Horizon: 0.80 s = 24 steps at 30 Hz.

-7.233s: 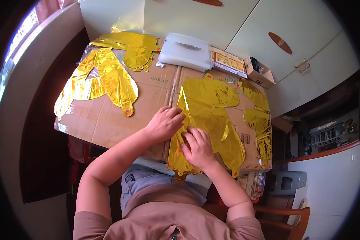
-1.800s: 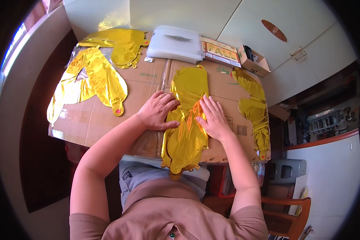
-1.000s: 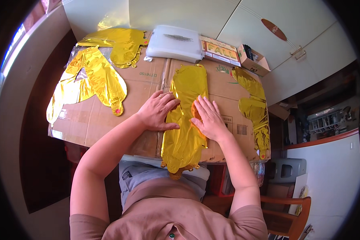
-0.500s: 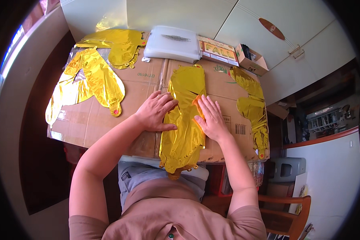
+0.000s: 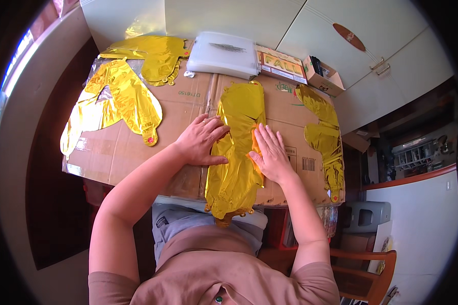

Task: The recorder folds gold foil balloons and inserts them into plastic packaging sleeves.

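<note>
A flat gold foil balloon (image 5: 234, 175) lies lengthwise before me on the cardboard, its near end hanging over the front edge. My left hand (image 5: 204, 141) rests at its left border, fingers spread and bent, the fingertips and thumb touching the foil. Flat on the right border lies my right hand (image 5: 272, 152), its fingers stretched out. Orange patches show in the foil beside that hand; I cannot tell whether they are reflections. Neither hand grips anything.
More flat gold balloons lie around: a forked one (image 5: 130, 99) and another (image 5: 160, 56) at left, a curvy one (image 5: 323, 140) at right. A translucent plastic case (image 5: 221, 53), a printed box (image 5: 282, 66) and a small open carton (image 5: 325, 81) line the back of the cardboard (image 5: 188, 91).
The whole view has shifted slightly to the right. Both hands keep nearly the same places on the foil balloon.
</note>
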Each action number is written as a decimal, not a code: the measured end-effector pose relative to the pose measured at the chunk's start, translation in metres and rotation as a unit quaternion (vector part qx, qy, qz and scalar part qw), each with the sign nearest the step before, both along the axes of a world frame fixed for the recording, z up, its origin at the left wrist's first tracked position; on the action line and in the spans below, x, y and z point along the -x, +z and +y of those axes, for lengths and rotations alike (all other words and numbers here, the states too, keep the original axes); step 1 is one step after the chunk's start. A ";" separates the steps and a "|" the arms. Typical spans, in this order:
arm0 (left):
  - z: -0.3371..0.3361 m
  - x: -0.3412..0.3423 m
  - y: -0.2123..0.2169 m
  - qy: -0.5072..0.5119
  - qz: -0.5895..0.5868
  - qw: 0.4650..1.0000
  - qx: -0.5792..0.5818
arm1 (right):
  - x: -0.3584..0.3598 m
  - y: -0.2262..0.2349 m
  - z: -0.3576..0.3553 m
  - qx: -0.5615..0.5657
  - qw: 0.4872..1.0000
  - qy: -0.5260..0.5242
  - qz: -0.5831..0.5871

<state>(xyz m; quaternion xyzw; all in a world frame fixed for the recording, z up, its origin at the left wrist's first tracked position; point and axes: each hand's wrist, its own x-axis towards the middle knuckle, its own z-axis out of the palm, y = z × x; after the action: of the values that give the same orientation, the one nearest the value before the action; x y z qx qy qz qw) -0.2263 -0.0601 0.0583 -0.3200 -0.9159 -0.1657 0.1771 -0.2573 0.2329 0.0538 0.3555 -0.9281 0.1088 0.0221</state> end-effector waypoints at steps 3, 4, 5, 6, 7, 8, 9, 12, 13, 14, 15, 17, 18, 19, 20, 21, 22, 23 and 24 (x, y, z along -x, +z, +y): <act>0.000 0.000 0.000 0.000 -0.007 1.000 0.001 | -0.009 0.000 0.001 -0.006 1.000 -0.002 0.011; 0.000 0.000 0.000 0.000 -0.012 1.000 0.001 | -0.012 0.000 0.002 -0.008 1.000 -0.003 0.016; 0.001 0.000 0.001 -0.001 -0.017 1.000 0.001 | -0.014 0.000 0.003 -0.011 1.000 -0.005 0.014; 0.001 0.000 0.001 -0.002 -0.022 1.000 0.001 | -0.017 0.000 0.003 -0.015 1.000 -0.008 0.012; 0.000 0.000 0.001 0.000 -0.021 1.000 0.002 | -0.019 0.001 0.004 -0.018 1.000 -0.010 0.010; 0.001 0.000 0.001 0.000 -0.019 1.000 0.002 | -0.021 0.001 0.004 -0.018 1.000 -0.012 0.000; 0.001 0.000 0.001 0.000 -0.016 1.000 0.003 | -0.023 0.002 0.003 -0.018 1.000 -0.014 -0.010; 0.000 -0.001 0.000 0.005 -0.015 1.000 0.006 | -0.025 0.002 0.002 -0.017 1.000 -0.016 -0.017; 0.001 0.000 -0.001 0.003 -0.013 1.000 0.004 | -0.024 0.001 0.002 -0.016 1.000 -0.015 -0.012; 0.000 0.000 -0.001 0.002 -0.012 1.000 0.004 | -0.024 -0.001 0.002 -0.015 1.000 -0.013 -0.008; 0.000 0.001 -0.001 0.002 -0.011 1.000 0.003 | -0.024 -0.002 0.003 -0.017 1.000 -0.014 -0.007; -0.001 0.001 0.001 -0.003 -0.020 1.000 0.008 | -0.025 -0.004 0.003 -0.017 1.000 -0.014 -0.003; 0.000 0.001 0.002 -0.006 -0.025 1.000 0.010 | -0.025 -0.004 0.003 -0.017 1.000 -0.013 -0.002; 0.000 0.003 0.004 -0.006 -0.020 1.000 0.013 | -0.025 -0.004 0.003 -0.020 1.000 -0.014 0.000; 0.001 0.003 0.007 -0.007 -0.016 1.000 0.017 | -0.025 -0.005 0.003 -0.022 1.000 -0.015 0.002; 0.002 0.004 0.011 -0.008 -0.012 1.000 0.020 | -0.026 -0.005 0.004 -0.025 1.000 -0.017 0.003; 0.005 0.005 0.014 0.003 -0.002 1.000 0.012 | -0.026 -0.007 0.004 -0.025 1.000 -0.017 0.006; 0.011 0.006 0.017 0.015 0.008 1.000 0.004 | -0.025 -0.009 0.004 -0.024 1.000 -0.016 0.009; 0.017 0.007 0.019 0.027 0.018 0.999 -0.003 | -0.025 -0.010 0.004 -0.024 1.000 -0.015 0.013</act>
<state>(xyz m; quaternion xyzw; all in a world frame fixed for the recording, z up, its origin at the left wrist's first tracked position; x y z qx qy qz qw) -0.2336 -0.0428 0.0777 -0.2977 -0.9203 -0.1582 0.1986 -0.2323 0.2369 0.0433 0.3435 -0.9352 0.0821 0.0270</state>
